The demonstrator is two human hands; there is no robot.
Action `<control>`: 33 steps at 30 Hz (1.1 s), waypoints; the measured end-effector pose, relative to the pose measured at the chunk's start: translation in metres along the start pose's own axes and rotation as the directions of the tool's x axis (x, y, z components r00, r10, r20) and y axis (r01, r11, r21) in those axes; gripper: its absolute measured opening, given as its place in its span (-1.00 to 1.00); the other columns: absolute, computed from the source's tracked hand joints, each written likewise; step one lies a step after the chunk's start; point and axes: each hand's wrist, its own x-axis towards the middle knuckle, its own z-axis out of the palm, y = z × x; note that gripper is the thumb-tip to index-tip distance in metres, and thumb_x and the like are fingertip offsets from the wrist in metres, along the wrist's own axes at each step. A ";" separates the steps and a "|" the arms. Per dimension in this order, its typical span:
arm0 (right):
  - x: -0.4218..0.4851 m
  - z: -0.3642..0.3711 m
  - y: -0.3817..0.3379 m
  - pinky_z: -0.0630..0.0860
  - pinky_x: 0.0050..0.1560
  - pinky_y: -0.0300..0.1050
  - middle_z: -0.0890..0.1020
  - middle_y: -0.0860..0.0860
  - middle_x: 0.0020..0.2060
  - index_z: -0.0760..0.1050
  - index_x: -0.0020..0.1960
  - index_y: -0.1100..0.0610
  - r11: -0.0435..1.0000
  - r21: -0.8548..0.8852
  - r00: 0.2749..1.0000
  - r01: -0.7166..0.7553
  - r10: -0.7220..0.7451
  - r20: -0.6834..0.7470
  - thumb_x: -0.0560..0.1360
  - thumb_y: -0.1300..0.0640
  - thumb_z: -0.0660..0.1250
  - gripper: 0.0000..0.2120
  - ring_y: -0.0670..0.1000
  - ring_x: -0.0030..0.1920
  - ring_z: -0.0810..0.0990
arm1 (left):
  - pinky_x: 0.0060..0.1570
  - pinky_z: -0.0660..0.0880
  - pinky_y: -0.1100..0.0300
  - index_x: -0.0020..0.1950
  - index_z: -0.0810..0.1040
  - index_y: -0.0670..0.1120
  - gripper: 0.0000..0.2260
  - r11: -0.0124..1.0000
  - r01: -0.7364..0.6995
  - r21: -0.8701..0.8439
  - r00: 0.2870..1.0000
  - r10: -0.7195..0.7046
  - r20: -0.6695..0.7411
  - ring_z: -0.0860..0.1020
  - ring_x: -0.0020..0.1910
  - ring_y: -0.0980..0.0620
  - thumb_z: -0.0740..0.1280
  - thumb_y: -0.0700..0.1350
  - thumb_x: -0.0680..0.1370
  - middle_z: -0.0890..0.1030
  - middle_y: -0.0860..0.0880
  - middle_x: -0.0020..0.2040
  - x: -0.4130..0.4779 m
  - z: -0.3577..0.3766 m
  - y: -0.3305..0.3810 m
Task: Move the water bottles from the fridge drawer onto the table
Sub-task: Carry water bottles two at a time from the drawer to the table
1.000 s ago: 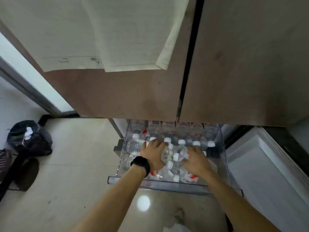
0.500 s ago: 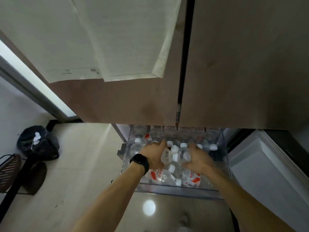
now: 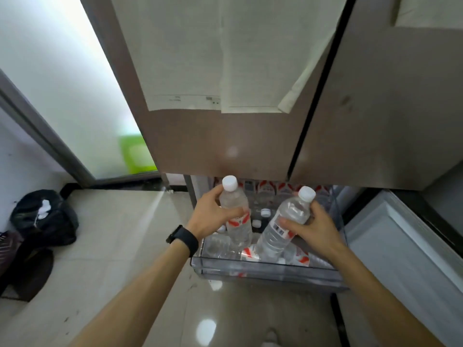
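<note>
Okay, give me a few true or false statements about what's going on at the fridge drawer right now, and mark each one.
1. Each hand grips one water bottle. True: the left hand holds the left bottle and the right hand holds the right bottle.
2. The held bottles have blue caps. False: both caps are white.
3. The fridge drawer is empty. False: other bottles remain in it.
4. A black wristband sits on the left wrist. True.
5. Papers hang on the fridge door. True.
</note>
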 end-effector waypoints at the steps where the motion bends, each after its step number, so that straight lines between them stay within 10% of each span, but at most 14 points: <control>1: -0.003 0.007 0.002 0.60 0.04 -0.14 0.66 -0.15 0.06 0.45 0.20 -0.17 1.000 -0.007 1.000 -0.008 0.008 0.012 0.35 0.06 0.61 -0.48 -0.12 0.08 0.64 | -0.08 0.53 0.38 0.17 0.53 0.14 -0.58 1.000 0.006 -0.003 1.000 -0.006 0.022 0.63 -0.02 0.28 0.60 -0.09 0.40 0.67 0.17 0.03 -0.005 -0.001 -0.003; 7: -0.005 0.028 0.000 0.57 0.10 0.00 0.61 -0.06 0.06 0.38 0.29 -0.01 0.998 -0.029 0.998 -0.062 0.061 -0.022 0.39 0.20 0.56 -0.43 0.01 0.12 0.61 | 0.07 0.52 0.25 0.32 0.40 0.10 -0.44 0.998 -0.041 0.041 0.991 0.036 0.126 0.56 0.11 0.16 0.57 -0.12 0.42 0.57 0.11 0.16 -0.018 0.013 -0.015; 10: -0.006 0.031 -0.003 0.59 0.01 -0.08 0.63 -0.05 0.05 0.40 0.25 -0.03 0.998 -0.048 0.999 -0.044 0.044 -0.013 0.26 -0.04 0.65 -0.33 -0.02 0.09 0.63 | 0.07 0.46 0.32 0.40 0.31 0.08 -0.28 0.988 -0.086 0.132 0.984 0.063 0.167 0.52 0.14 0.10 0.62 -0.03 0.36 0.52 0.10 0.20 -0.020 0.026 -0.016; 25: 0.005 0.004 0.007 0.65 0.02 0.04 0.67 -0.11 0.00 0.52 0.15 -0.13 0.972 -0.228 0.986 0.063 -0.026 0.164 0.20 0.05 0.65 -0.42 -0.05 0.04 0.66 | 0.27 0.51 -0.01 0.33 0.32 0.19 -0.34 0.989 0.002 0.150 0.989 0.020 -0.143 0.53 0.18 0.07 0.62 -0.01 0.37 0.56 0.16 0.18 -0.058 0.041 -0.009; 33: -0.027 0.039 -0.058 0.52 -0.16 -0.19 0.61 -0.15 -0.03 0.49 0.10 -0.11 0.937 -0.213 0.938 0.277 -0.215 0.272 0.24 0.06 0.67 -0.47 -0.15 -0.05 0.60 | -0.10 0.42 0.55 0.28 0.42 0.19 -0.39 0.993 0.049 0.105 0.851 0.013 -0.525 0.54 0.05 0.37 0.64 0.04 0.33 0.60 0.23 0.06 -0.135 -0.029 0.022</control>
